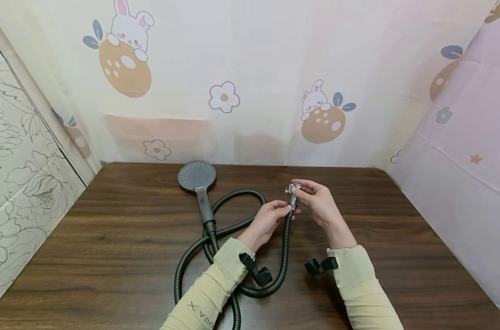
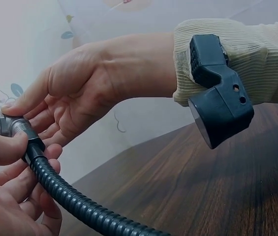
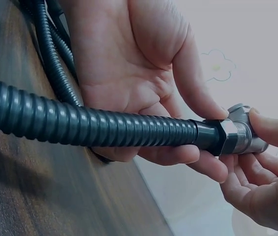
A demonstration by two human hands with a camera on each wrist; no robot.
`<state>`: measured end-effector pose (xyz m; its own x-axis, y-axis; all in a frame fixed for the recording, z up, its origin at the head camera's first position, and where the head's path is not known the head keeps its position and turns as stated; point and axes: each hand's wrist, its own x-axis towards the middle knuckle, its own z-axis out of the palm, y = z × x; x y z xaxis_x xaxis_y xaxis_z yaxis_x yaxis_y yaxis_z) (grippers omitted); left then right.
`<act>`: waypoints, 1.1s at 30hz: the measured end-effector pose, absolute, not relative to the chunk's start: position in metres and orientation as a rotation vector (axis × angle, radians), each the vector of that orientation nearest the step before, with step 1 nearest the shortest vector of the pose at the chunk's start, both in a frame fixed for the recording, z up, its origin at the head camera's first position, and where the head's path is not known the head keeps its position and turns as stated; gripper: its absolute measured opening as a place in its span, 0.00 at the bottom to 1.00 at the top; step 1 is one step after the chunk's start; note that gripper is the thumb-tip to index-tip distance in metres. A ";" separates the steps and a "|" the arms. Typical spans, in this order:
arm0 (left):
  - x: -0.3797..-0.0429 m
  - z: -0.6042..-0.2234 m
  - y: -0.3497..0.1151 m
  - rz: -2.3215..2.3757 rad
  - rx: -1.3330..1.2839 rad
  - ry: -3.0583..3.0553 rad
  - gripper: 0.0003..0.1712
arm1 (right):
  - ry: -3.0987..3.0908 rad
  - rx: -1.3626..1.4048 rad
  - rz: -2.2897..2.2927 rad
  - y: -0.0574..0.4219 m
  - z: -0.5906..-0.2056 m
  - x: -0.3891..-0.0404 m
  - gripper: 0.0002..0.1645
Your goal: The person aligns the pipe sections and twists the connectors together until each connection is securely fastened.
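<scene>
A silver threaded pipe fitting (image 3: pixel 242 132) with a round end meets the nut (image 3: pixel 229 137) at the end of a black corrugated shower hose (image 3: pixel 89 127). My left hand (image 1: pixel 267 222) pinches the hose end at the nut between thumb and fingers, other fingers under the hose. With thumb and fingertips my right hand (image 1: pixel 319 204) grips the fitting from the other side. Some bare thread shows between nut and fitting in the right wrist view. The hose's other end joins the handle of a grey shower head (image 1: pixel 197 176), which lies face up.
Loops of the hose lie on the dark wooden table (image 1: pixel 109 256) left of my hands and under my left forearm. A patterned curtain (image 1: pixel 258 68) hangs behind the table's far edge. Black wrist cameras (image 1: pixel 256 270) are strapped to both sleeves.
</scene>
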<state>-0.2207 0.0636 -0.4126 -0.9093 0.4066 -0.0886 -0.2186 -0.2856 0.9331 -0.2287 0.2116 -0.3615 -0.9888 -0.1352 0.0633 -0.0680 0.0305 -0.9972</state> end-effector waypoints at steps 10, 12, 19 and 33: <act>-0.218 -0.410 0.063 2.252 0.167 1.589 0.11 | 2.179 -0.189 -2.181 0.211 -0.362 -0.230 0.24; -0.218 -0.410 0.063 2.255 0.163 1.595 0.12 | 2.183 -0.189 -2.181 0.210 -0.362 -0.230 0.25; -0.219 -0.409 0.063 2.251 0.190 1.570 0.14 | 2.183 -0.178 -2.188 0.209 -0.360 -0.228 0.28; -0.221 -0.408 0.061 2.200 0.261 1.597 0.18 | 2.124 -0.198 -2.245 0.208 -0.357 -0.226 0.30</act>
